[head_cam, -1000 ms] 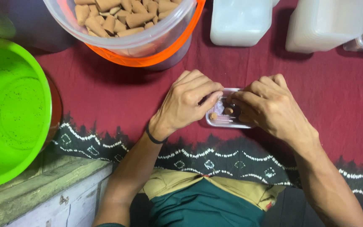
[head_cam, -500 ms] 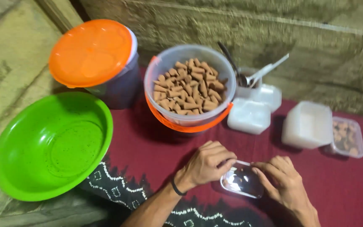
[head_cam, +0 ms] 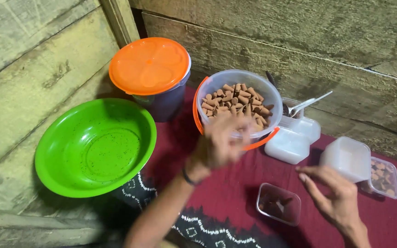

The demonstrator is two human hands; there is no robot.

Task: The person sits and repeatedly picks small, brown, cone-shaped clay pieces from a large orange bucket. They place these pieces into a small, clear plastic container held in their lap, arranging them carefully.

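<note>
**On a dark red cloth, my hands among tubs and small boxes**

At the far left, a bright green bowl [head_cam: 95, 147] sits on the cloth's edge, speckled inside. Behind it stands a dark tub with an orange lid [head_cam: 149, 65]. Next comes a clear bucket [head_cam: 238, 106] with an orange handle, filled with small brown cone-shaped pieces [head_cam: 235, 98].

My left hand [head_cam: 219, 142] is raised in front of that bucket, blurred by motion; I cannot tell whether its fingers are spread or pinching anything. A dark band circles the wrist.

Further right, low on the red cloth [head_cam: 226, 193], a small clear box [head_cam: 279, 203] lies open with a few dark pieces inside. It lies between my two hands, touched by neither. Behind it are white lidded boxes [head_cam: 290, 144] and a container holding spoons [head_cam: 306, 104].

My right hand [head_cam: 338, 197] hovers just right of the small box, fingers loosely spread and empty. Beyond it stand an upturned white box [head_cam: 345, 158] and a clear box of brown pieces [head_cam: 384, 177].
</note>
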